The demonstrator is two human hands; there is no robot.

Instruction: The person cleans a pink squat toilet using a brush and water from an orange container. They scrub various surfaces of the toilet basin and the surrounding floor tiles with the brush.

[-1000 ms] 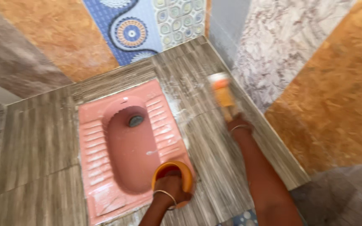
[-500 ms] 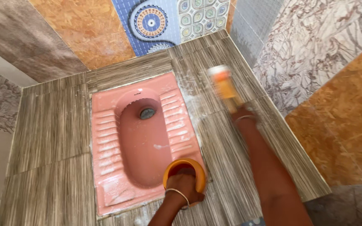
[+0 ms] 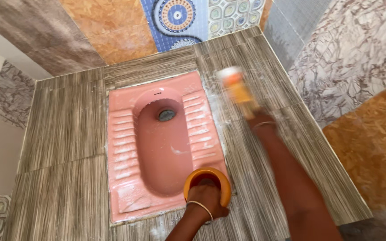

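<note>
The right hand [image 3: 256, 119] reaches out over the striped grey floor tiles [image 3: 68, 120], just beside the pink squat toilet [image 3: 166, 147]. It holds an orange and white scrub brush [image 3: 235, 87] on the wet, soapy tile. The brush is blurry, so I cannot tell how the fingers sit, only that they are wrapped round its near end. The brush looks light and stiff, like hard plastic. Soapy water could make it slippery, so the handle end near the wrist is the best place to grip it tight.

The left hand [image 3: 207, 198] is at the near end of the toilet. Its fingers are curled over the rim of a small orange mug [image 3: 207, 182]. The mug looks light and hard, and it will get heavier with water in it. Colourful tiles [image 3: 188, 20] cover the wall behind.
</note>
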